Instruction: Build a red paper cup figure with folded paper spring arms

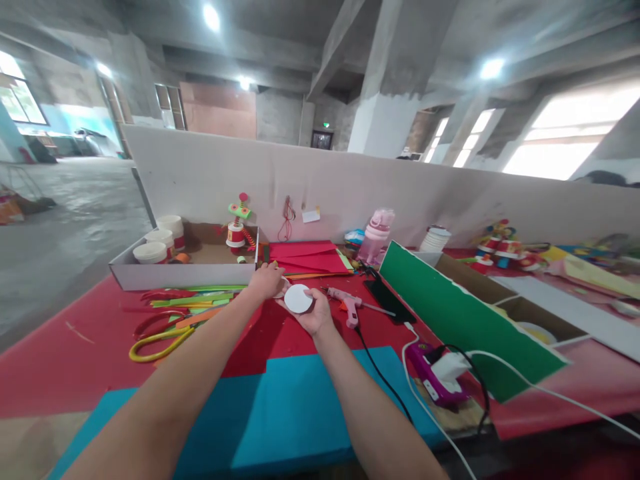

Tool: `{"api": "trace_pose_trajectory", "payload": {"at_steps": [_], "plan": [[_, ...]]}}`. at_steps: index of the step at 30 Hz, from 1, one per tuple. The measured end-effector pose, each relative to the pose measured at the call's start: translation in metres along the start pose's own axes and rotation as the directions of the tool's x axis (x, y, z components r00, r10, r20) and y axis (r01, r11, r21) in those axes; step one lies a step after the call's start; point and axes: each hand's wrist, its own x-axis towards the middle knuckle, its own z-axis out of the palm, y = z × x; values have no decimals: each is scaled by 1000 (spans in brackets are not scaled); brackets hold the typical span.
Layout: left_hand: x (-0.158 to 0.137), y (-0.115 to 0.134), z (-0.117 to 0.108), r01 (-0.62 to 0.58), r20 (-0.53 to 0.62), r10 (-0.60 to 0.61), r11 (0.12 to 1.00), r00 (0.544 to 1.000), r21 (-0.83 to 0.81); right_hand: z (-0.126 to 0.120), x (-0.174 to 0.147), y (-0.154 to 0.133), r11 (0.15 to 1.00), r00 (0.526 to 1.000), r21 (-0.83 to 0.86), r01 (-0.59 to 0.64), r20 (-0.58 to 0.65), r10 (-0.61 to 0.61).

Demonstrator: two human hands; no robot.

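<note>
My right hand (318,313) grips a flat white round disc (299,299), thumb on its right edge, above the red table covering. Close by on the left, my left hand (267,281) has its fingers drawn together near the box corner; whatever they hold is too small to make out. Part of another white round piece (284,287) shows between the hands, mostly covered. A pink hot glue gun (349,303) lies just right of my right hand. Scissors with yellow handles (163,345) and several coloured paper strips (200,299) lie left of my left forearm.
A shallow box (185,275) holds white cups (151,252) and a cup figure (236,235). Red paper sheets (305,257) lie behind my hands. To the right stand a green board (450,313), a pink bottle (376,237) and a purple power strip (435,380) with trailing cables.
</note>
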Motion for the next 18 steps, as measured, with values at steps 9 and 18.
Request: {"api": "trace_pose_trajectory", "payload": {"at_steps": [9,18], "plan": [[-54,34,-14,-146,-304,157,988,940,59,-2,9,19,987,987,-26,-159,2,159],[-94,41,-14,-395,-379,309,902,872,-173,7,1,11,1000,996,23,-5,-84,6]]}}
